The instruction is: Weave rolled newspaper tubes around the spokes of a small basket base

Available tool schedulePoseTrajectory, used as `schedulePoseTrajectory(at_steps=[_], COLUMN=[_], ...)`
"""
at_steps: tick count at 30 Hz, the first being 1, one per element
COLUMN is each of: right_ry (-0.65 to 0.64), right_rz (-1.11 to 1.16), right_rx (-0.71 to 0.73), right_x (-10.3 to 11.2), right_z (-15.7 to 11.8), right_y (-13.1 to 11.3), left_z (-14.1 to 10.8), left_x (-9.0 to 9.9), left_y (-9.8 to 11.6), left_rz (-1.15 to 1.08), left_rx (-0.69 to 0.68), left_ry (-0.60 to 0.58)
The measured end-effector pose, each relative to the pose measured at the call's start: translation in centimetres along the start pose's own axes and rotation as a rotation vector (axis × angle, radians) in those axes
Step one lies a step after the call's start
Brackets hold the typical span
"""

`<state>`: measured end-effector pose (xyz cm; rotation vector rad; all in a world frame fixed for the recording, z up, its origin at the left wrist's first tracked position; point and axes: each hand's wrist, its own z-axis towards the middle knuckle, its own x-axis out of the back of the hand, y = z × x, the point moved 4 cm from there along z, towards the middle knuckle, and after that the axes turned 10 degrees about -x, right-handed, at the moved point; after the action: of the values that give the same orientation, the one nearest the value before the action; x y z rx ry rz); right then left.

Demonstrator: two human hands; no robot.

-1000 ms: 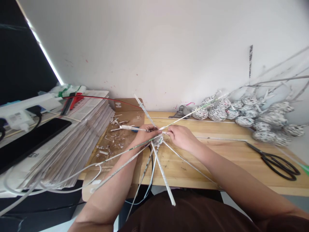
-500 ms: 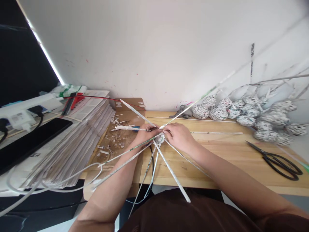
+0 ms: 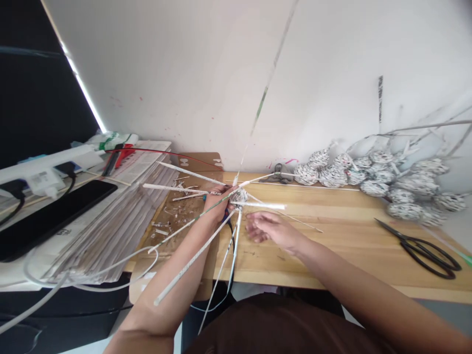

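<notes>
My left hand (image 3: 218, 202) is closed around a small woven paper piece (image 3: 240, 197), near the middle of the bench. Long rolled-paper strips stick out of that piece on every side, among them a pale strip (image 3: 195, 255) running down over my left forearm. One long strip (image 3: 264, 98) rises up in front of the wall. Apart from the weaving, just to its lower right, is my right hand (image 3: 271, 228); its fingers are loosely curled and spread a little, with nothing seen in them. The underside of the woven piece is partly hidden by my left fingers.
Several woven paper gourd shapes (image 3: 379, 172) stand along the wall at right. Black scissors (image 3: 424, 248) lie at the bench's right end. At left are a stack of newspaper (image 3: 121, 221), a black phone (image 3: 70, 214), a power strip (image 3: 51, 167) and a brown board (image 3: 177, 236) with paper scraps.
My right hand has let go of the weaving and moved down and right. The woven piece has turned with its strips, and the long strip now stands more upright.
</notes>
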<state>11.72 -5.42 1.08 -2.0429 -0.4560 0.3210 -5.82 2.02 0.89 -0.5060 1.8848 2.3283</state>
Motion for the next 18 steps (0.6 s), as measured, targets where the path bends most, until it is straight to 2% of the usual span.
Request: schedulePoseTrajectory(at_steps=[2,4,6,8,10,13,16,18], right_ry=[-0.153,-0.333,-0.487,-0.555,-0.527,-0.477,-0.36,-0.284], right_rz=[0.289,0.458,0.49,0.493,0.538,0.596,0.612,0.633], right_rx=[-0.076,-0.167,-0.221,-0.237,-0.218,-0.169,-0.087,-0.014], right_x=[-1.6,-3.5,-4.9,-5.3,-4.5,-2.2,0.8,2.8], right_z=[0.8,0.8,0.2,-0.6,-1.5,-3.0,-4.3,-4.9], right_y=[0.4,0.5,0.3,-0.2,-1.3,-3.4,-4.8,-4.9], left_z=[0.1,0.1,0.1,-0.1,-0.2,-0.4,-0.8,-1.6], left_x=[0.0,-0.1,-0.2,-0.4,-0.7,-1.6,-3.2,-4.6], left_y=[-0.4,-0.8,-1.1,-1.0,-0.6,0.5,1.1,0.5], left_rz=[-0.029,-0.047,-0.074,-0.094,-0.095,-0.105,-0.154,-0.175], left_rx=[0.015,0.021,0.027,0.041,0.054,0.022,0.004,0.067], left_ry=[0.025,0.053,0.071,0.095,0.115,0.134,0.088,0.049])
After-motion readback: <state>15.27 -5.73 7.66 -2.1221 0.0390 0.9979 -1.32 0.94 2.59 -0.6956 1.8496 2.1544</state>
